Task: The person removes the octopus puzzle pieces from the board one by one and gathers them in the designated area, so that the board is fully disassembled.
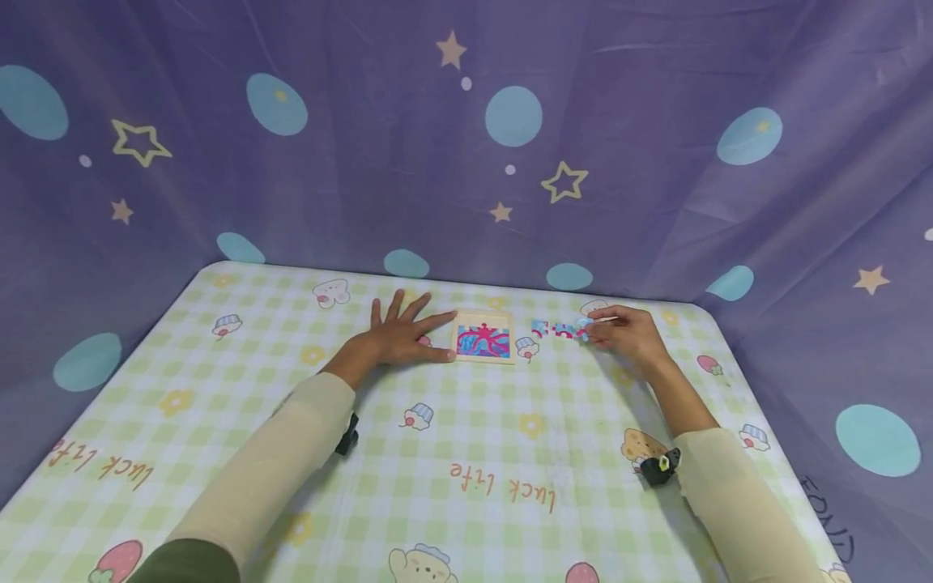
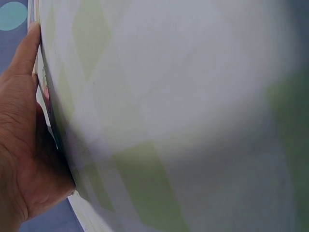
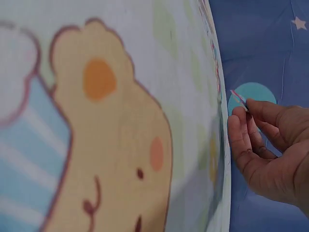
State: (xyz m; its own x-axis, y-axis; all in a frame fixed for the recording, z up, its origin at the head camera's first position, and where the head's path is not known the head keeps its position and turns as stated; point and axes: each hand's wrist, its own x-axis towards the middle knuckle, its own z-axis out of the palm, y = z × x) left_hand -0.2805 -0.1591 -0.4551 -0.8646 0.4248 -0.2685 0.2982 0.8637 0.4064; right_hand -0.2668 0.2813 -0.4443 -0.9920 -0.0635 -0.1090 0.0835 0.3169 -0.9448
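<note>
A small wooden jigsaw tray lies on the far middle of the table. Joined pieces showing a pink octopus on blue fill its lower part, while bare wood shows along the top. My left hand rests flat with fingers spread, its thumb and index fingertips at the tray's left edge. To the right of the tray, my right hand pinches a puzzle piece between thumb and fingers. Beside that hand, loose puzzle pieces in blue and pink lie in a short row on the cloth.
A green-and-white checked tablecloth with cartoon prints covers the table. Purple curtain with stars and dots stands right behind the far edge and along both sides. Each wrist carries a small black camera.
</note>
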